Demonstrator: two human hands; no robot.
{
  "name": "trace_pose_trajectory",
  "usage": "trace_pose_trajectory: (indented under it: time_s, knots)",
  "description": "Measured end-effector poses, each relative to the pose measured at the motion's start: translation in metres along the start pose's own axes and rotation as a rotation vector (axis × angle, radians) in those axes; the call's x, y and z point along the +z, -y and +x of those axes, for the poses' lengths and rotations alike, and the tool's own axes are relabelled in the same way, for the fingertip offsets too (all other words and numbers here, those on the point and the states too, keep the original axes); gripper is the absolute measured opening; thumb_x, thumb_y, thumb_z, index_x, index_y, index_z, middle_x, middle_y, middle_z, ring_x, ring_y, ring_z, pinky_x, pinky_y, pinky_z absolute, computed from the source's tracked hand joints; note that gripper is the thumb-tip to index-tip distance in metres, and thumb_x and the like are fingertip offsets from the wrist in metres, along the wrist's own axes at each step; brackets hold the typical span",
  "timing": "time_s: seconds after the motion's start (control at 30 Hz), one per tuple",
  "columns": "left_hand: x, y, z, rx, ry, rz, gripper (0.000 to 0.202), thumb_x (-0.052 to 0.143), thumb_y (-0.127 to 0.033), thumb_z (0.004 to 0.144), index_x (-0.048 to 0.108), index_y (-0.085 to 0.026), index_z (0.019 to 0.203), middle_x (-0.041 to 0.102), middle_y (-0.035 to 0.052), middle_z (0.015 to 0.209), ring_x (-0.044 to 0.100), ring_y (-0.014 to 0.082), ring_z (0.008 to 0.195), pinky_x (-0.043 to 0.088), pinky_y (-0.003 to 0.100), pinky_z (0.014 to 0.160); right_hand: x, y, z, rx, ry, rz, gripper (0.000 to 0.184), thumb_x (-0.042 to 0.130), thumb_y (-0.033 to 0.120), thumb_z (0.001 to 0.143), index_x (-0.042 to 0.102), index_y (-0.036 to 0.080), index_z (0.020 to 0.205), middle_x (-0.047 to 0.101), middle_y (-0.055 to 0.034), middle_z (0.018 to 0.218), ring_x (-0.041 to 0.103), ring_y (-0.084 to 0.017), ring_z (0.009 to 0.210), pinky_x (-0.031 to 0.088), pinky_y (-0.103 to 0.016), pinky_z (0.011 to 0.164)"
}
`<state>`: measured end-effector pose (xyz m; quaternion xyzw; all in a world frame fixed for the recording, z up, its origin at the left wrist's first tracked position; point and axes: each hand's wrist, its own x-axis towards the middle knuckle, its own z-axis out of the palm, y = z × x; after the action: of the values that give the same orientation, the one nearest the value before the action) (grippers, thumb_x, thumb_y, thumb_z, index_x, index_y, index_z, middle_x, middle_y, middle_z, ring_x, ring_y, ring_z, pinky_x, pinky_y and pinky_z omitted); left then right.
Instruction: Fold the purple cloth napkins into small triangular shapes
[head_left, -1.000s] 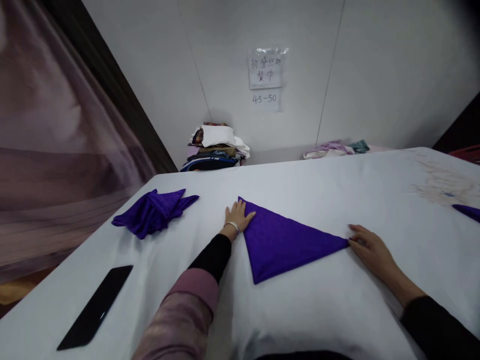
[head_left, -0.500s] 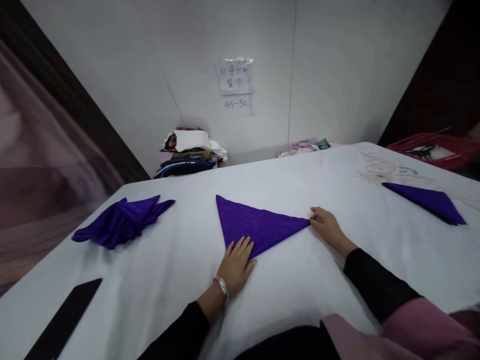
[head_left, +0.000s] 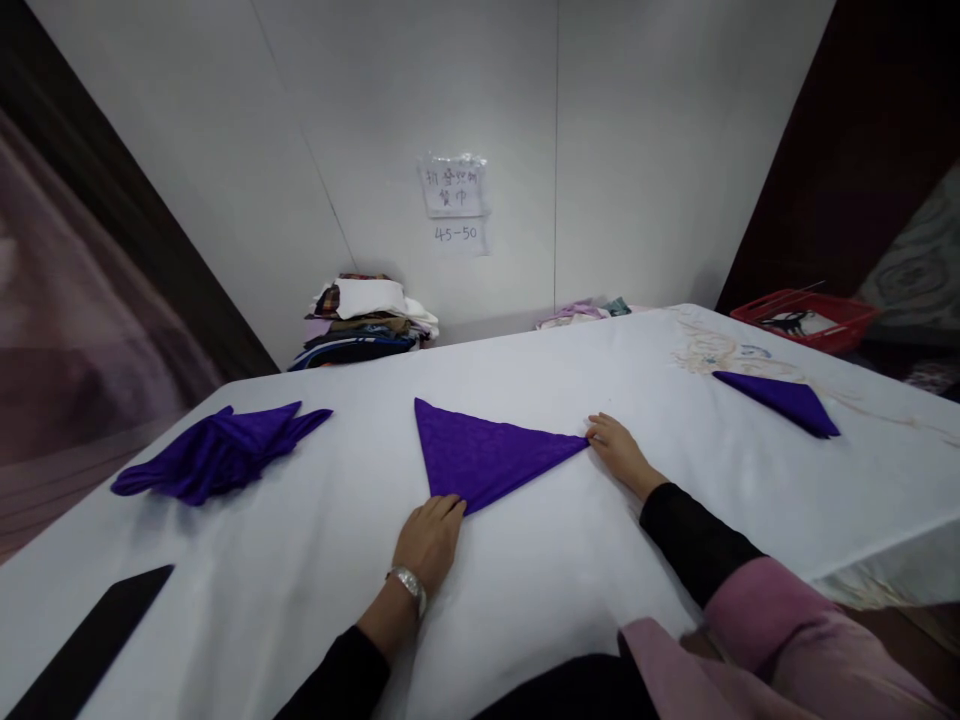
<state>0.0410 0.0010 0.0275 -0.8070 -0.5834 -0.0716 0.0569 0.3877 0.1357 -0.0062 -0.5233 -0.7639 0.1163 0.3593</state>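
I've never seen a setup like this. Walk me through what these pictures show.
No machine here: just someone's bare left hand and right hand. One camera, worn on the head, looks forward and down. On a white-covered table lies a triangular purple cloth. The left hand touches its near corner; whether it grasps is unclear. The right hand pinches the right tip. Farther left lie a crumpled purple cloth and a flat dark object; farther right, a folded purple cloth.
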Motion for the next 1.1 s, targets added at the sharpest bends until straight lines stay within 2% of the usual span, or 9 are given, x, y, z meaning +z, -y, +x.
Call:
trace_pose_trajectory:
  time_s: [0.17, 0.3, 0.4, 0.47, 0.6, 0.73, 0.83, 0.97, 1.1]
  knots:
    - [-0.005, 0.004, -0.008, -0.009, -0.017, 0.01, 0.035, 0.038, -0.011, 0.084, 0.064, -0.021, 0.106, 0.065, 0.0077, 0.109, 0.057, 0.0228, 0.099, 0.048, 0.036, 0.082, -0.007, 0.001, -0.002, -0.03, 0.033, 0.032, 0.016, 0.047, 0.018, 0.077, 0.062, 0.023, 0.076, 0.064, -0.0058, 0.109, 0.047, -0.024, 0.117, 0.034, -0.045, 0.102]
    - [-0.016, -0.005, -0.006, -0.044, -0.023, -0.014, 0.032, 0.042, -0.015, 0.083, 0.064, -0.022, 0.104, 0.065, 0.0077, 0.106, 0.057, 0.0241, 0.097, 0.045, 0.04, 0.085, -0.008, -0.001, -0.002, -0.011, 0.058, 0.064, 0.016, 0.047, 0.018, 0.076, 0.063, 0.023, 0.076, 0.065, -0.0051, 0.104, 0.05, -0.024, 0.114, 0.035, -0.044, 0.1]
    - [-0.023, -0.026, 0.012, 0.0, -0.01, -0.07, 0.033, 0.044, -0.026, 0.085, 0.059, -0.022, 0.114, 0.061, 0.0079, 0.117, 0.053, 0.0247, 0.106, 0.04, 0.042, 0.092, -0.007, -0.003, -0.002, 0.022, 0.057, 0.086, 0.015, 0.047, 0.019, 0.075, 0.062, 0.022, 0.074, 0.065, -0.006, 0.105, 0.051, -0.024, 0.112, 0.037, -0.043, 0.099]
    - [-0.022, -0.046, 0.031, 0.068, 0.009, -0.121, 0.04, 0.041, -0.035, 0.088, 0.052, -0.02, 0.123, 0.053, 0.0078, 0.129, 0.047, 0.0248, 0.117, 0.034, 0.043, 0.099, -0.007, -0.003, -0.002, 0.041, 0.056, 0.103, 0.014, 0.048, 0.019, 0.074, 0.062, 0.022, 0.073, 0.065, -0.0061, 0.103, 0.053, -0.024, 0.11, 0.037, -0.042, 0.098]
    - [-0.005, -0.088, 0.071, 0.207, 0.089, -0.21, 0.058, 0.037, -0.05, 0.087, 0.035, -0.019, 0.136, 0.033, 0.007, 0.145, 0.024, 0.0246, 0.134, 0.02, 0.045, 0.109, -0.006, -0.003, -0.001, 0.071, 0.052, 0.134, 0.012, 0.049, 0.021, 0.073, 0.061, 0.022, 0.073, 0.065, -0.006, 0.103, 0.054, -0.023, 0.109, 0.038, -0.039, 0.096]
    - [0.013, -0.112, 0.094, 0.269, 0.165, -0.27, 0.067, 0.031, -0.059, 0.086, 0.028, -0.02, 0.14, 0.026, 0.0067, 0.148, 0.016, 0.0241, 0.137, 0.012, 0.048, 0.111, -0.006, -0.003, 0.0, 0.109, 0.038, 0.154, 0.012, 0.049, 0.023, 0.073, 0.061, 0.021, 0.072, 0.064, -0.007, 0.107, 0.054, -0.023, 0.109, 0.039, -0.039, 0.096]
    - [0.021, -0.115, 0.097, 0.277, 0.202, -0.295, 0.069, 0.024, -0.062, 0.086, 0.028, -0.02, 0.14, 0.025, 0.0073, 0.148, 0.015, 0.0238, 0.137, 0.009, 0.048, 0.111, -0.006, -0.002, 0.0, 0.136, 0.039, 0.165, 0.012, 0.05, 0.021, 0.072, 0.062, 0.021, 0.072, 0.064, -0.0067, 0.109, 0.053, -0.023, 0.111, 0.038, -0.039, 0.097]
    - [0.026, -0.111, 0.095, 0.288, 0.184, -0.303, 0.07, 0.021, -0.063, 0.086, 0.027, -0.02, 0.141, 0.023, 0.0062, 0.149, 0.012, 0.0231, 0.138, 0.008, 0.047, 0.112, -0.007, 0.0, 0.002, 0.176, 0.052, 0.166, 0.013, 0.05, 0.02, 0.072, 0.063, 0.021, 0.071, 0.063, -0.006, 0.111, 0.051, -0.022, 0.114, 0.037, -0.037, 0.098]
    - [0.026, -0.11, 0.095, 0.289, 0.191, -0.305, 0.072, 0.018, -0.064, 0.086, 0.027, -0.019, 0.141, 0.022, 0.0063, 0.149, 0.011, 0.0227, 0.138, 0.008, 0.047, 0.112, -0.006, 0.005, 0.006, 0.2, 0.071, 0.144, 0.015, 0.053, 0.03, 0.076, 0.064, 0.021, 0.07, 0.063, -0.0077, 0.112, 0.053, -0.024, 0.111, 0.039, -0.038, 0.095]
